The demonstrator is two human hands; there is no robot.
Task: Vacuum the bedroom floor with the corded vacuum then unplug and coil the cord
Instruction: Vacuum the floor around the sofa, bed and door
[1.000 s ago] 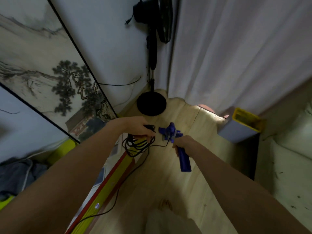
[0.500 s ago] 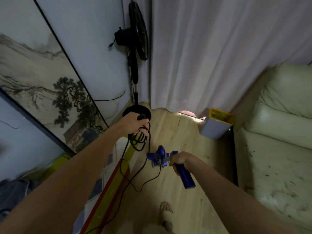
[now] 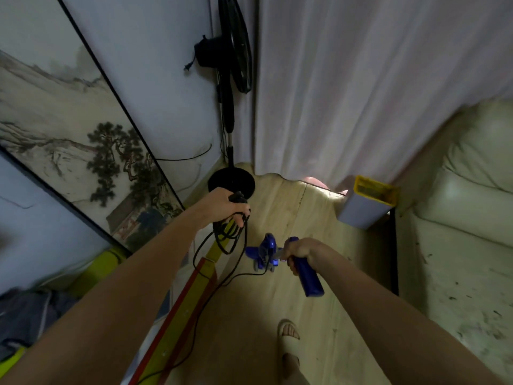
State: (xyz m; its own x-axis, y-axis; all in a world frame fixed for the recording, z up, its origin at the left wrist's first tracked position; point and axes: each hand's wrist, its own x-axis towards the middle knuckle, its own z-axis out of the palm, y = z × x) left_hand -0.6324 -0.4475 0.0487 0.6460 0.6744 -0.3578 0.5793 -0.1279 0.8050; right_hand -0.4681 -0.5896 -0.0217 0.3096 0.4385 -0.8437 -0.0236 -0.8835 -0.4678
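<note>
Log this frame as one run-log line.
phase: coiling cord | left hand: grips cord loops | right hand: grips blue vacuum handle | cord tail: trails to floor

Wooden floor (image 3: 299, 218) — pale curtain (image 3: 347, 93), standing fan (image 3: 230, 79), framed painting (image 3: 69, 129).

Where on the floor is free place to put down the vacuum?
Bare wood lies between the fan base and the grey bin, under the curtain. Crowded on the left: loose cord over the yellow-red board.
</note>
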